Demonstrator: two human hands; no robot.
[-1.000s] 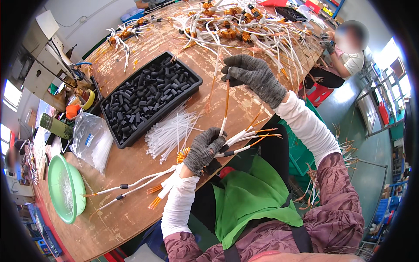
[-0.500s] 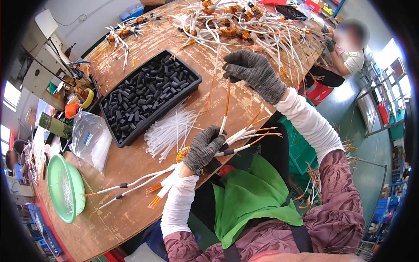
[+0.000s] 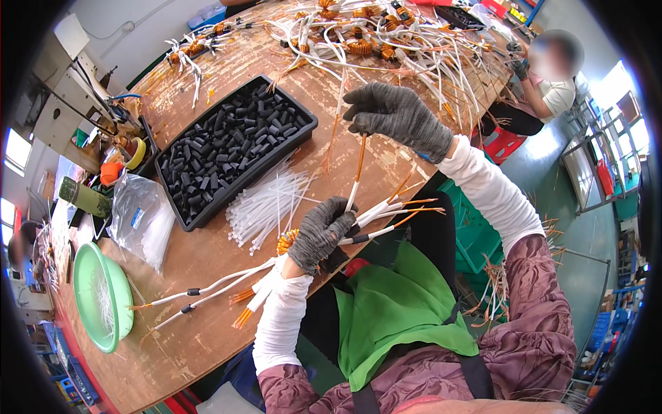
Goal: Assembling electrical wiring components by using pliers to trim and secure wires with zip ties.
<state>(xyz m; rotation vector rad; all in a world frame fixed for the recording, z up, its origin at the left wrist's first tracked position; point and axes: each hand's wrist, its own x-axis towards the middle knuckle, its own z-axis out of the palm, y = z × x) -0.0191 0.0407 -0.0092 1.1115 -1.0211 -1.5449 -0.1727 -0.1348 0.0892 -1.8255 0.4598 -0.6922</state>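
Since a moment ago the right hand [image 3: 396,114] has lifted a little higher over the tabletop [image 3: 207,262], drawing its orange-tipped wire [image 3: 358,169] out longer above the bundle; the left hand [image 3: 318,233] has barely shifted.

Largest is the worn wooden tabletop, running from lower left to upper right; on it sits a black tray [image 3: 234,148] of short black tubes, its long axis slanting up to the right; at the far end lies a tangle of white wires and copper coils [image 3: 365,38]; at the left edge a round green bowl [image 3: 100,297]; beside it a crumpled clear plastic bag [image 3: 141,217] bearing a small blue label; just below the tray, a loose heap of white cable ties [image 3: 265,203].

The left hand, in a grey glove, is closed around a bundle of white wires [image 3: 376,217]; the bundle's long axis runs from lower left to upper right, orange ends fanning right past the tabletop's edge, tails trailing left across the wood; the right hand, gloved too, pinches the top of one wire that stands nearly upright, its lower end at the left fist.
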